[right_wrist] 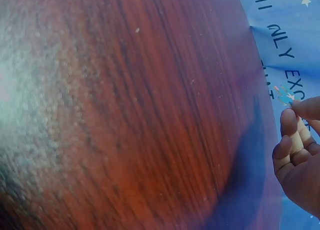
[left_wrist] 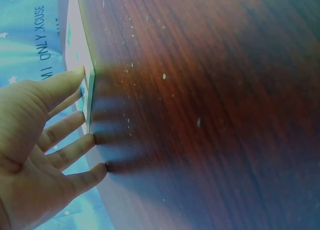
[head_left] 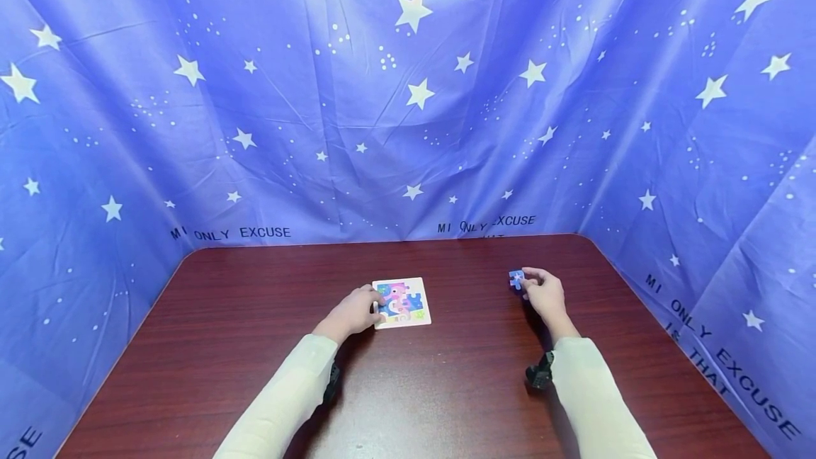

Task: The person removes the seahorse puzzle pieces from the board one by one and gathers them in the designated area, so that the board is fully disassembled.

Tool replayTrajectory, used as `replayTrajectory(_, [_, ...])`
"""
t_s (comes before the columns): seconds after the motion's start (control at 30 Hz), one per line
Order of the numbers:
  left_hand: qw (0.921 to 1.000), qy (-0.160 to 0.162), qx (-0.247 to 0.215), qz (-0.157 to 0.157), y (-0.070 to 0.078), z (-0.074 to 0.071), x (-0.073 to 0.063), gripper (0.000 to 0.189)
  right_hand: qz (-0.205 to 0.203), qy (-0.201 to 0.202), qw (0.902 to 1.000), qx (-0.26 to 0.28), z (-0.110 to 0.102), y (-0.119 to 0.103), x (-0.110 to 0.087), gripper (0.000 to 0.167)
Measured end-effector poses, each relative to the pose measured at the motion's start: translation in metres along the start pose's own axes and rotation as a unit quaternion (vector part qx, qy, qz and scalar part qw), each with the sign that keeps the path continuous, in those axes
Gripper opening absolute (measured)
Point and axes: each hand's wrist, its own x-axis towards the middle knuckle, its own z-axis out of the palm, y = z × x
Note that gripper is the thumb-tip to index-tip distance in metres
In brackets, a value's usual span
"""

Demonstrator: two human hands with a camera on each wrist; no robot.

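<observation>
Before starry cloth, the right hand pinches a jigsaw piece; the left hand, fingers extended, seemingly touches a board.

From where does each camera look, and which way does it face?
Head: worn on the head, facing forward and down at the table, puzzle board and curtain; left hand, right hand and sleeves show.
Left wrist: on that wrist, facing the table and board's edge; only the left hand shows.
Right wrist: on that wrist, facing across table toward curtain; only the right hand shows.
The head and right wrist views share the puzzle piece.
</observation>
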Motion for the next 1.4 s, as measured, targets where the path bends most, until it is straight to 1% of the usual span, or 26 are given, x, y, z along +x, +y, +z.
replayTrajectory(0.13, [1.0,-0.002,0.005,-0.004,0.0,0.0,0.0,0.025,0.009,0.003,1.0,0.002,0.0,0.001,0.0,0.032])
replayTrajectory(0.27, [1.0,0.001,0.003,-0.006,0.0,0.0,0.0,0.026,0.008,0.005,0.9999,0.009,-0.001,0.002,0.0,0.033])
replayTrajectory(0.5, [1.0,0.001,-0.002,-0.002,-0.001,0.001,-0.001,0.025,0.009,-0.003,0.9999,0.013,-0.002,0.003,0.002,0.034])
replayTrajectory(0.77, [1.0,-0.004,-0.002,-0.002,0.001,-0.001,0.0,0.026,0.017,0.001,0.9995,0.026,0.002,0.005,0.004,0.033])
replayTrajectory(1.0, [1.0,0.006,-0.005,0.006,0.002,-0.001,-0.001,0.024,0.025,-0.007,0.9993,0.027,0.003,0.01,0.004,0.035])
replayTrajectory(1.1, [1.0,0.007,-0.004,0.005,0.002,0.0,-0.001,0.024,0.029,-0.009,0.9992,0.026,0.003,0.011,0.003,0.035])
replayTrajectory(1.17, [1.0,0.006,-0.003,0.002,0.001,0.0,0.0,0.024,0.026,-0.009,0.9995,0.017,0.004,0.011,0.003,0.035])
replayTrajectory(1.33, [1.0,0.005,-0.002,0.002,0.001,0.0,0.0,0.024,0.018,-0.001,0.9995,-0.026,0.007,0.013,0.003,0.034])
replayTrajectory(1.4, [1.0,0.005,-0.001,0.004,0.0,0.0,0.0,0.024,0.018,-0.002,0.9993,-0.032,0.009,0.014,0.004,0.035])
